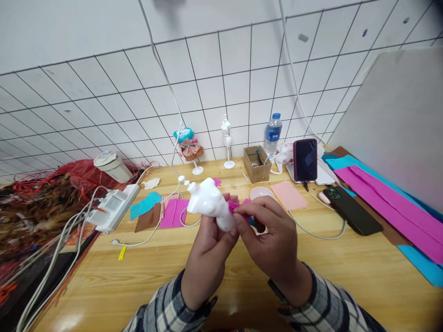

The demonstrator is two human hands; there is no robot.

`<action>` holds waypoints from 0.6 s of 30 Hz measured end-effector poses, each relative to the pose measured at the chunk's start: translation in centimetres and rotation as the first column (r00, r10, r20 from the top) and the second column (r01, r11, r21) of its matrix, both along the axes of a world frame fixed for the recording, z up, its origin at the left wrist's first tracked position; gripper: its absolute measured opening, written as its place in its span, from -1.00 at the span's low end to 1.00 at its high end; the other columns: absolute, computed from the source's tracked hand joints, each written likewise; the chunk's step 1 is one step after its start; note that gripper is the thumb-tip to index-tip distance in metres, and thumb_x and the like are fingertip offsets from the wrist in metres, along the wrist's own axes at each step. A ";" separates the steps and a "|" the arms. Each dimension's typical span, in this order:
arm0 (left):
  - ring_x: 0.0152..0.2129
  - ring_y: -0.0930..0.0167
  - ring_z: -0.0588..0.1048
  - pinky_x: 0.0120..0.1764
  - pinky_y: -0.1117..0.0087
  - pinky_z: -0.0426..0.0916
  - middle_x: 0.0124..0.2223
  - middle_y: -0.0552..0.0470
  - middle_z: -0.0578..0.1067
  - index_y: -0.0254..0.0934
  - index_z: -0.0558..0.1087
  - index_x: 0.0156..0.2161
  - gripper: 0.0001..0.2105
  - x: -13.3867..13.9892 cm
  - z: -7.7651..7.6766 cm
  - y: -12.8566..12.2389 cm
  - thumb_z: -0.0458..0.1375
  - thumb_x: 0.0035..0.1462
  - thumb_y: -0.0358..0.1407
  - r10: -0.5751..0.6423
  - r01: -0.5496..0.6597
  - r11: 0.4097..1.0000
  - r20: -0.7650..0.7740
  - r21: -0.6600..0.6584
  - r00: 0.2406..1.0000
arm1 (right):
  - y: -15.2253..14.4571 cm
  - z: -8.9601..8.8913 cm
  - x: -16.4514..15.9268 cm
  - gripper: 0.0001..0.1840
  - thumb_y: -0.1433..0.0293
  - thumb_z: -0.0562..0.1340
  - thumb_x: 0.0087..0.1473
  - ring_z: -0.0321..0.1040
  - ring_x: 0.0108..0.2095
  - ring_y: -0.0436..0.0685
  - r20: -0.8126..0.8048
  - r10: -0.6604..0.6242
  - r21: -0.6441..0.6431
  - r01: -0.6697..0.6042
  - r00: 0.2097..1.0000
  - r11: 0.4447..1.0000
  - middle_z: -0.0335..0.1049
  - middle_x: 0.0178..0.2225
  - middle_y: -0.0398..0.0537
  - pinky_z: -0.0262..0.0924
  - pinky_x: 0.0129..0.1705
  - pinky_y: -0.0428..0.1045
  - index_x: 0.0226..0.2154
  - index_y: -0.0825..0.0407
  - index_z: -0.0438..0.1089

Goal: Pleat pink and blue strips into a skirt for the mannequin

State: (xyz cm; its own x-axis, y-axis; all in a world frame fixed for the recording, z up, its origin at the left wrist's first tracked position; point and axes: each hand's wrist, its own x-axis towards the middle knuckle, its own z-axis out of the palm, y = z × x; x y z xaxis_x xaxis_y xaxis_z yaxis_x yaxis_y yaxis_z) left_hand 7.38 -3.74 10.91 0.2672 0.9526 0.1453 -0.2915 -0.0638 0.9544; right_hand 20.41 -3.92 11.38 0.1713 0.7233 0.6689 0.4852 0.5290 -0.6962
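Observation:
My left hand (207,256) is wrapped round the lower part of a small white mannequin (207,198), which lies tilted with its knobbed neck pointing left. At the lower end of the mannequin, my right hand (272,230) pinches a small piece of magenta crepe paper (232,206) between thumb and forefinger. The paper touches the white surface there. Part of the mannequin's lower end is hidden by my fingers.
Behind stand a dressed mini mannequin (190,147), a bare one (227,138), a cardboard box (256,165) and a water bottle (273,133). Phones (353,210) and coloured sheets (387,203) lie right. A power strip (112,207) and cables sit left.

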 end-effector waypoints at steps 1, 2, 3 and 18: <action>0.19 0.33 0.32 0.23 0.27 0.26 0.24 0.03 0.34 -0.03 0.24 0.20 -0.56 0.0 0.1 0.0 0.15 0.26 -0.35 -0.003 0.003 1.000 0.003 -0.005 1.000 | 0.0 0.1 0.0 -0.93 0.47 0.26 0.10 0.17 -0.51 -0.07 -0.028 0.019 -0.037 -0.020 0.999 0.999 0.36 -0.40 -0.16 0.15 -0.46 -0.09 -0.35 0.01 0.48; 0.19 0.33 0.32 0.23 0.26 0.26 0.25 0.03 0.34 -0.03 0.22 0.22 -0.55 0.0 0.1 0.0 0.14 0.26 -0.34 -0.001 0.001 1.000 0.006 -0.006 1.000 | 0.0 0.2 0.0 -0.93 0.46 0.25 0.10 0.16 -0.53 -0.07 -0.063 0.042 -0.078 -0.047 0.997 0.996 0.34 -0.41 -0.16 0.14 -0.48 -0.09 -0.37 0.02 0.46; 0.18 0.32 0.33 0.23 0.24 0.27 0.24 0.02 0.34 -0.03 0.20 0.23 -0.55 0.0 0.2 0.0 0.14 0.27 -0.33 0.004 -0.004 1.000 0.004 0.000 1.000 | 0.0 0.3 0.0 -0.93 0.44 0.24 0.10 0.14 -0.54 -0.07 -0.104 0.065 -0.120 -0.078 0.992 0.990 0.33 -0.42 -0.17 0.12 -0.50 -0.09 -0.39 0.02 0.45; -0.08 0.34 0.52 -0.04 0.34 0.44 -0.01 -0.02 0.52 -0.19 0.38 0.01 -0.74 -0.3 0.5 0.9 0.15 0.26 -0.18 0.266 -0.209 0.952 -0.270 0.222 0.925 | 0.2 0.0 -0.4 -0.92 0.41 0.30 0.02 0.11 -0.55 -0.06 -0.253 0.061 -0.252 -0.127 0.965 0.959 0.29 -0.51 -0.20 0.08 -0.52 -0.09 -0.48 0.02 0.46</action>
State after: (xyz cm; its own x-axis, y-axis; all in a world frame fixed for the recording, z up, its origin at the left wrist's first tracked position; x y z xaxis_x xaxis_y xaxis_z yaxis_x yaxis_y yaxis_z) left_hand 7.07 -2.85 11.40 0.0941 0.9567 0.2755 0.0453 -0.2805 0.9588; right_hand 20.03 -3.69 11.36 0.2256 0.8887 0.3991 0.2429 0.3454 -0.9065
